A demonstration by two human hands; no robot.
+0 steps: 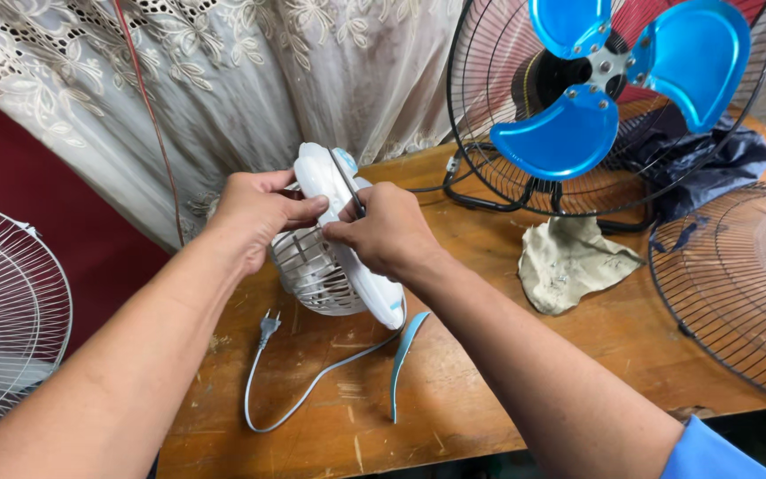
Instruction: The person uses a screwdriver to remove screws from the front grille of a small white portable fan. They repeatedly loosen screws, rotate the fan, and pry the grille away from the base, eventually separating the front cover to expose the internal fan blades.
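Observation:
A small white fan (pixel 334 266) with a wire grille and a light blue knob stands tipped on the wooden table (pixel 489 381). My left hand (pixel 254 213) grips its white housing from the left. My right hand (pixel 383 231) is closed on a thin dark tool, apparently a screwdriver (pixel 347 186), whose shaft rests against the top of the housing. The fan's pale cord and plug (pixel 268 326) trail over the table in front. A light blue curved strip (pixel 405 355) lies beside the cord.
A large fan with blue blades (pixel 613 80) and a black rear grille stands at the back right. Beside it lie a dirty rag (pixel 569 262), a dark cloth (pixel 702 151) and a loose black grille (pixel 738 284). A white grille (pixel 2 310) sits left, and a lace curtain (pixel 223 71) hangs behind.

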